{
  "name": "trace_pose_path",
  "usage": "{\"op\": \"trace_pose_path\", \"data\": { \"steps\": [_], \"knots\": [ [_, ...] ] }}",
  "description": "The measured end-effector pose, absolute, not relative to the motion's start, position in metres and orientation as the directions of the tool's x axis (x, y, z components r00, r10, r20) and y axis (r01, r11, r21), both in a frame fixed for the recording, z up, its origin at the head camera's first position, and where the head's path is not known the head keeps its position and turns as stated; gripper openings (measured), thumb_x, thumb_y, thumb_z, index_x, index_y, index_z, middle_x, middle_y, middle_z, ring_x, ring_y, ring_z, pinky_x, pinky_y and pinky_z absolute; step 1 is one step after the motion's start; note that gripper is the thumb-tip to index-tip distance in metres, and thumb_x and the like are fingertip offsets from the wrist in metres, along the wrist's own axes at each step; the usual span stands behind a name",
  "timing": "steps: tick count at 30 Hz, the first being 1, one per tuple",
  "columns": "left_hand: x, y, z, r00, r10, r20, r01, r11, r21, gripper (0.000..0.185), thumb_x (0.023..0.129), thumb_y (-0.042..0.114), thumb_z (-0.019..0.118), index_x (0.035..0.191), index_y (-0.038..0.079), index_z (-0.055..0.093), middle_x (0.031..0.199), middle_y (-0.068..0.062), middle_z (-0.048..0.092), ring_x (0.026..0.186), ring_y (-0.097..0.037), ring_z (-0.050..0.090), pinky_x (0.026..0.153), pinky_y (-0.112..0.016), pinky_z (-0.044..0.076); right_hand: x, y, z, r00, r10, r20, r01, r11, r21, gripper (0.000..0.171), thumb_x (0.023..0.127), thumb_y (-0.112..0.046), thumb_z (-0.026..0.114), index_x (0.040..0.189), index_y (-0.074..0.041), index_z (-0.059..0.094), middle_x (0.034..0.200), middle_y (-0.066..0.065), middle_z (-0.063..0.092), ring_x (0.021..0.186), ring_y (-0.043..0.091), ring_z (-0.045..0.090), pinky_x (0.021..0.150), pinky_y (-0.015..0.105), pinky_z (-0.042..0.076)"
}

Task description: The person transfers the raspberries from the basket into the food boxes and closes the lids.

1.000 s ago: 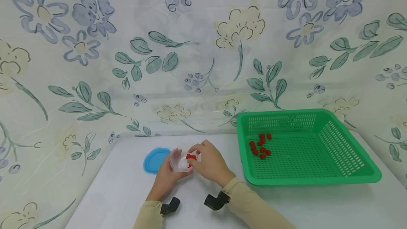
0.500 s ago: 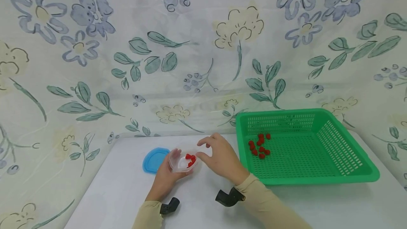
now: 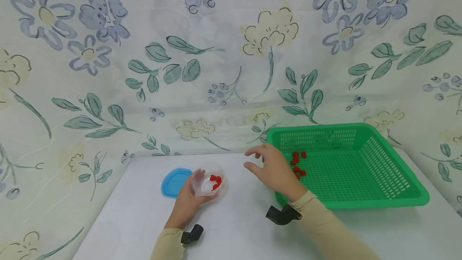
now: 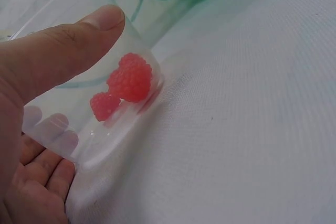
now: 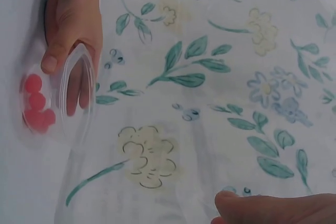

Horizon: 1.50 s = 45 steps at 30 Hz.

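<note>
Now the left hand point(image 3: 187, 202) holds a clear cup point(image 3: 207, 182) tilted on its side just above the white worktop point(image 3: 234, 228), thumb over the upper wall and fingers under it; in the left wrist view the thumb point(image 4: 68, 51) presses on the wall and a few red berries point(image 4: 128, 82) lie against the lower side. The cup's mouth faces to the right, toward the right hand point(image 3: 274, 169). This hand is released, with relaxed fingers that grasp nothing, and it hovers at the near left rim of the green basket point(image 3: 397, 202), apart from the cup. More berries in the basket point(image 3: 298, 163) lie just beyond its fingers, so the right hand is clearly the nearer one to them, and they lie to its right and a little behind. A blue lid point(image 3: 172, 182) rests flat on the worktop just left of the cup, behind the left hand.
</note>
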<state>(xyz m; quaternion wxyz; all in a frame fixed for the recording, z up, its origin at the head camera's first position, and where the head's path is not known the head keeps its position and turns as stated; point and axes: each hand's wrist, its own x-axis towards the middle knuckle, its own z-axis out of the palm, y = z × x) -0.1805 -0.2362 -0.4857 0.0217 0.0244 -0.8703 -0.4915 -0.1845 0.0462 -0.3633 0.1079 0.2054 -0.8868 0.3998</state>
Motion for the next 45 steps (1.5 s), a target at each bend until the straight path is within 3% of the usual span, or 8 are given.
{"op": "trace_pose_path", "data": {
  "steps": [13,34,40,45],
  "knots": [
    [-0.179,-0.238,-0.484,-0.999,-0.050,0.014,-0.013,0.510,0.860,0.101,0.072,0.037,0.091,0.153,0.015,0.035,0.152,-0.002,0.047,0.145,-0.028,0.034,0.115,-0.052,0.033,-0.207,0.095,-0.368,-0.871,-0.265,0.415,-0.489,0.555,-0.673,0.022,0.090,-0.015,0.076,0.111,-0.008,0.074,0.092,0.008,0.059,0.076,0.019,0.043,0.065,0.034,0.040],
    [-0.181,-0.236,-0.483,-0.999,-0.050,0.007,-0.019,0.516,0.856,0.100,0.072,0.037,0.091,0.152,0.017,0.036,0.152,-0.002,0.047,0.146,-0.028,0.034,0.115,-0.054,0.033,-0.238,0.160,-0.375,-0.927,-0.243,0.286,-0.374,0.639,-0.672,0.030,0.096,-0.021,0.070,0.120,-0.004,0.070,0.096,0.010,0.059,0.073,0.022,0.047,0.061,0.036,0.039],
    [-0.181,-0.237,-0.486,-0.999,-0.051,0.006,-0.022,0.523,0.852,0.100,0.072,0.038,0.091,0.152,0.017,0.035,0.152,-0.002,0.047,0.146,-0.028,0.034,0.115,-0.054,0.034,-0.246,0.175,-0.379,-0.931,-0.255,0.261,-0.365,0.651,-0.666,0.033,0.097,-0.024,0.069,0.123,-0.002,0.069,0.116,0.020,0.062,0.085,0.024,0.053,0.069,0.039,0.044],
    [-0.181,-0.237,-0.485,-0.999,-0.054,0.002,-0.027,0.519,0.855,0.100,0.072,0.038,0.091,0.153,0.017,0.035,0.153,-0.002,0.047,0.146,-0.028,0.033,0.114,-0.054,0.034,-0.250,0.183,-0.382,-0.937,-0.255,0.239,-0.349,0.670,-0.655,0.034,0.098,-0.023,0.067,0.124,0.000,0.067,0.119,0.022,0.062,0.096,0.030,0.056,0.076,0.044,0.047]
  ]
}}
